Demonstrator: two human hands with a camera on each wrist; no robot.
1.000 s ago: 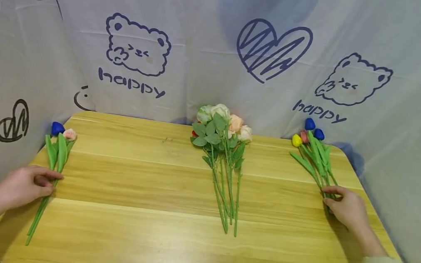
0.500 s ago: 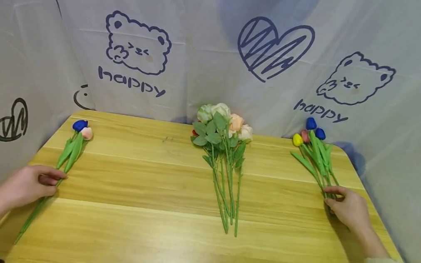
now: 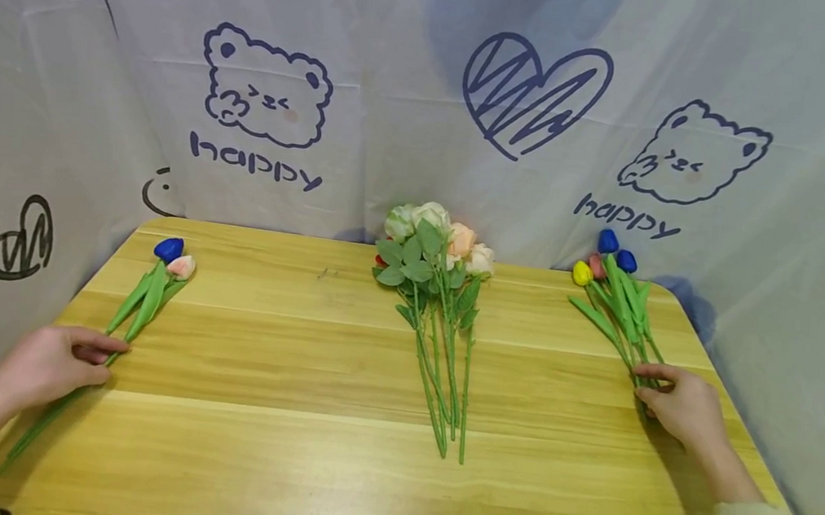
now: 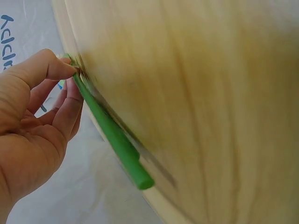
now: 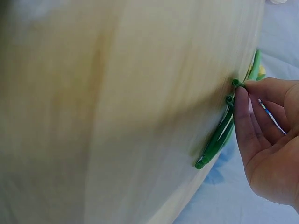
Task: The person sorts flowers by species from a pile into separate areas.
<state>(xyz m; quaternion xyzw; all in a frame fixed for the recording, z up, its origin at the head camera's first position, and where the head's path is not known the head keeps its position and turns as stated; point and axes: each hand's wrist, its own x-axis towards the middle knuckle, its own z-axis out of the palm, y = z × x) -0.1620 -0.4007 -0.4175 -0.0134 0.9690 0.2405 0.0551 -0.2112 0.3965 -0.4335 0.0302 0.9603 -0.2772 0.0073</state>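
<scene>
My left hand (image 3: 53, 365) pinches the stems of two artificial tulips, one blue (image 3: 168, 249) and one pale pink (image 3: 181, 267), at the table's left side. Their blooms point away, and the green stem ends (image 4: 114, 140) run down close over the wood in the left wrist view. On the right, my right hand (image 3: 687, 404) pinches at the stems of several tulips (image 3: 622, 300) with blue, yellow and pink blooms. Seen from the right wrist, thumb and finger grip one green stem (image 5: 237, 83), while other stems (image 5: 217, 142) lie just below the fingers.
Several artificial roses (image 3: 461, 241), white, peach and a bit of red, lie at the table's middle back with stems toward me. A wooden table (image 3: 255, 456) has rounded far corners. Pale printed cloth (image 3: 395, 125) hangs behind it and at both sides.
The left hand's tulips have swung: blooms moved right, stem ends moved left, so they slant more. The left hand shifted only slightly. The right hand and its tulips stayed put.
</scene>
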